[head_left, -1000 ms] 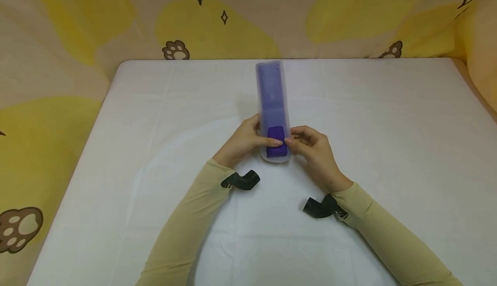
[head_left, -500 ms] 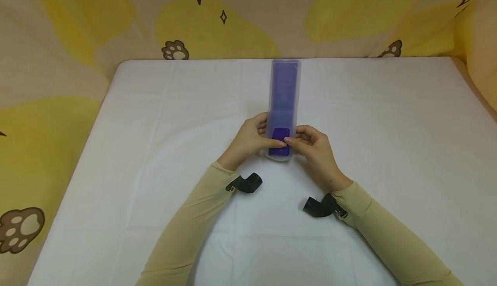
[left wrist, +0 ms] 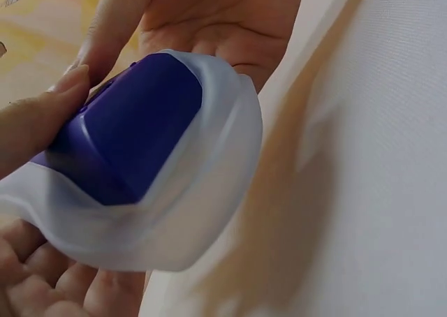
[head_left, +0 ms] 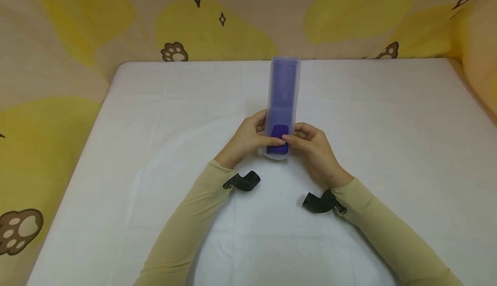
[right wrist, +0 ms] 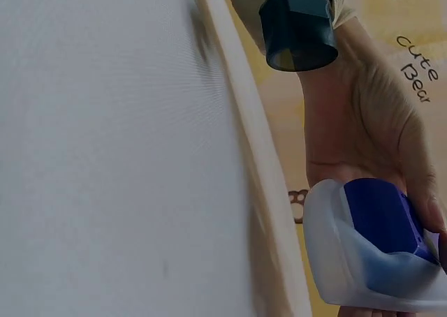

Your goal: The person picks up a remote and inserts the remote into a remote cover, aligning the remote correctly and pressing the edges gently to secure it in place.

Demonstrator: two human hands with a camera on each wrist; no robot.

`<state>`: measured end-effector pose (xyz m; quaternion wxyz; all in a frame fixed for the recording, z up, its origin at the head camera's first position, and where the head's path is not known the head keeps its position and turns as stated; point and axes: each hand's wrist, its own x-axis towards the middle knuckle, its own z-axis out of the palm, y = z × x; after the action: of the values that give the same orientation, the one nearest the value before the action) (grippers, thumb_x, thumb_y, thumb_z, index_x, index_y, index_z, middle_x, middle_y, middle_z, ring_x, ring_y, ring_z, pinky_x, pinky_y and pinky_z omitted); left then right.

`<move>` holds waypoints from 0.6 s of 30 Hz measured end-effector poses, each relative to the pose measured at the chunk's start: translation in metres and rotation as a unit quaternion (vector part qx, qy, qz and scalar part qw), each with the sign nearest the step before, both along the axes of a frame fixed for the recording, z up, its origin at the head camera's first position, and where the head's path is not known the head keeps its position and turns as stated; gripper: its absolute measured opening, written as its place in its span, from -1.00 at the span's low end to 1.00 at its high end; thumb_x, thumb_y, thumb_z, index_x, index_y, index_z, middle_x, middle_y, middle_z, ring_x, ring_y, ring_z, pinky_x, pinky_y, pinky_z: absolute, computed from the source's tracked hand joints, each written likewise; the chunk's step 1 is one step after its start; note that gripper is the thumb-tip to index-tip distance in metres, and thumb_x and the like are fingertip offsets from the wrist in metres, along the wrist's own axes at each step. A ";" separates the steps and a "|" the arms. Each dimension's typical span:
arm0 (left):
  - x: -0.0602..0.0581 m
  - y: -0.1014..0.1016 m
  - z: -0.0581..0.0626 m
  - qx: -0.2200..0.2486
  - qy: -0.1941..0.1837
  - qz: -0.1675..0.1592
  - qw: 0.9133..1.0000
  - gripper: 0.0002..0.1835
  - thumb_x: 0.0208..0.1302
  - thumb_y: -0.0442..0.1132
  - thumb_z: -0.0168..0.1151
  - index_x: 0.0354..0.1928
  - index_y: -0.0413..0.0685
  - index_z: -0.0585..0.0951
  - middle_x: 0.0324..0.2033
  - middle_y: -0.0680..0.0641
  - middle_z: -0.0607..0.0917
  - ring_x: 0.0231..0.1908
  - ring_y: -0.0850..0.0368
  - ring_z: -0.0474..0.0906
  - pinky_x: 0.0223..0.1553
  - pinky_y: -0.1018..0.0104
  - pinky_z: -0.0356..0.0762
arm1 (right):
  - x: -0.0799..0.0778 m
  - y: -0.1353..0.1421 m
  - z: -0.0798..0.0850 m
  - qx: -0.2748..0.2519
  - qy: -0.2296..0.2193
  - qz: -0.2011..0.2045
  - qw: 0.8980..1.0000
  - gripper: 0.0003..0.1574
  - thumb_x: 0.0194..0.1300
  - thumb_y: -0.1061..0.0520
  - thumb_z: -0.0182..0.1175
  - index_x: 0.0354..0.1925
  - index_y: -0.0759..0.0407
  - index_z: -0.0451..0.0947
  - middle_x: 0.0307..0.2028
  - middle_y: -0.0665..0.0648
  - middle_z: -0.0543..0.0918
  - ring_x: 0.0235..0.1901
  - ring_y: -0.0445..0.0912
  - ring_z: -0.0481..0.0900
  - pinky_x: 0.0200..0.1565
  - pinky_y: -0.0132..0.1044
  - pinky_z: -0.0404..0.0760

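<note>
A long translucent case (head_left: 283, 92) with a bluish-purple interior and a dark purple latch (head_left: 279, 130) is held lengthwise, its latch end toward the person. My left hand (head_left: 244, 139) grips its left side, with the thumb lying across the latch and the fingers behind. On the right side, my right hand (head_left: 312, 146) holds it with the thumb tip on the latch, close to the left thumb. The left wrist view shows the latch (left wrist: 140, 128) at close range, both thumbs at its edge. In the right wrist view, the left palm (right wrist: 349, 128) is behind the case (right wrist: 328, 254).
A white cloth-covered table (head_left: 174, 217) lies beneath the hands. A yellow and beige curtain (head_left: 240, 31) with paw prints hangs behind the table's far edge. Dark wrist camera mounts (head_left: 246, 181) stick out from both sleeves.
The case has shifted right and straightened, then drifted slightly back left. My left hand has moved with it. My right thumb has come from the case's edge onto the latch.
</note>
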<state>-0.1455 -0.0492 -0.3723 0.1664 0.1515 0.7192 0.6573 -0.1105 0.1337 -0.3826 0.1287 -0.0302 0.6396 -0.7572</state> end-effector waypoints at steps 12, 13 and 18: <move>-0.007 -0.015 -0.013 0.016 -0.020 0.019 0.999 -0.23 -0.04 -0.47 0.42 0.27 -0.21 0.34 0.13 -0.18 0.52 0.11 -0.01 0.47 0.18 0.22 0.36 | -0.022 -0.013 -0.003 0.015 -0.031 0.051 0.998 -0.67 0.25 0.30 0.16 -0.04 0.36 0.37 -0.20 0.09 0.66 -0.17 -0.11 0.61 -0.08 -0.30 0.56; -0.007 -0.015 -0.014 0.018 -0.019 0.019 0.999 -0.24 -0.05 -0.48 0.42 0.27 -0.22 0.34 0.12 -0.18 0.53 0.11 -0.01 0.47 0.17 0.22 0.36 | -0.022 -0.012 -0.003 0.013 -0.031 0.058 0.998 -0.66 0.26 0.30 0.16 -0.02 0.37 0.35 -0.20 0.09 0.67 -0.17 -0.11 0.61 -0.08 -0.31 0.55; -0.008 -0.014 -0.012 0.023 -0.005 0.021 1.000 -0.24 -0.05 -0.47 0.42 0.26 -0.24 0.34 0.10 -0.21 0.54 0.09 -0.03 0.49 0.16 0.23 0.38 | -0.025 -0.011 0.000 0.001 -0.016 0.072 0.997 -0.66 0.27 0.33 0.14 -0.01 0.40 0.33 -0.20 0.08 0.69 -0.17 -0.11 0.63 -0.07 -0.31 0.57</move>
<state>-0.1532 -0.0635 -0.3847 0.1524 0.1367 0.7065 0.6775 -0.1354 0.1226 -0.3829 0.1927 -0.0638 0.6348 -0.7455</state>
